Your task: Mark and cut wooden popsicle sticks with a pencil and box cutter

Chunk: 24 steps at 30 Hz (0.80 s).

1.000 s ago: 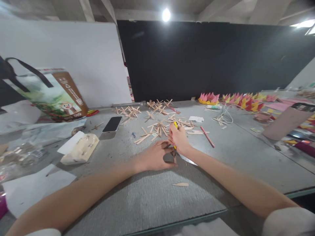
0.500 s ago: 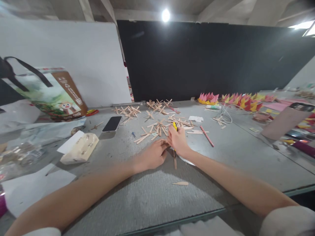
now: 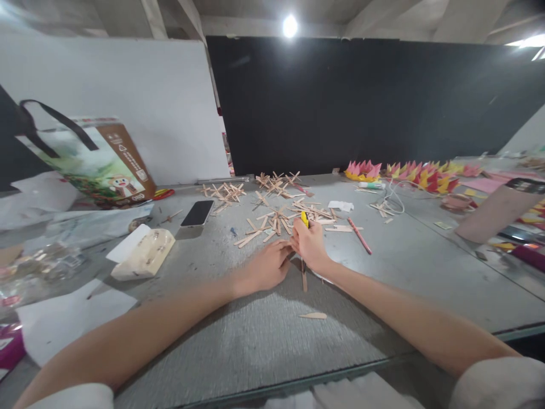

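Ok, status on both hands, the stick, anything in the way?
Right hand gripping yellow tool at wooden stick. Left hand beside right. Pointed wood piece lying nearby.

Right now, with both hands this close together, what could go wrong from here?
The slim yellow knife-like tool gripped in the right hand could slip toward the left hand, which is close beside it. The thin, flat wooden stick below might split, or slide on the flat grey tabletop.

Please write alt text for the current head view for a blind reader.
Right hand gripping a yellow tool over a flat wooden stick on a grey table, the left hand close by. Beyond them lie scattered sticks, with a phone to their left and a red pencil to their right.
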Each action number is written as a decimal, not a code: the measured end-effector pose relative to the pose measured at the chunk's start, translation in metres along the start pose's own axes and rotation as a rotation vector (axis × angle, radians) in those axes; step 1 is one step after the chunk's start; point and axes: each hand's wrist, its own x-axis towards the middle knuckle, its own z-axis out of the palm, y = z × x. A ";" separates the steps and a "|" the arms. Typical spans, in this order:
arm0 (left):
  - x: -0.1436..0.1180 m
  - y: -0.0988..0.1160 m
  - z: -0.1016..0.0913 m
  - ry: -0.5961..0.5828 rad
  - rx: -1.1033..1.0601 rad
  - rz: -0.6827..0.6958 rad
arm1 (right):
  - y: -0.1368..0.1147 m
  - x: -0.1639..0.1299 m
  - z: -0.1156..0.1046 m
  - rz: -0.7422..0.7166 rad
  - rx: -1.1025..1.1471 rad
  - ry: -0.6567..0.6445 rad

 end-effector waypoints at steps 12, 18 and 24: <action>0.003 0.001 -0.002 0.103 -0.123 -0.240 | -0.019 0.006 -0.008 -0.062 0.114 0.050; 0.003 -0.006 0.001 0.275 -0.291 -0.381 | -0.026 0.024 -0.029 -0.189 0.262 0.079; 0.009 -0.022 0.006 0.463 -0.558 -0.545 | -0.019 0.027 -0.037 -0.310 0.001 0.071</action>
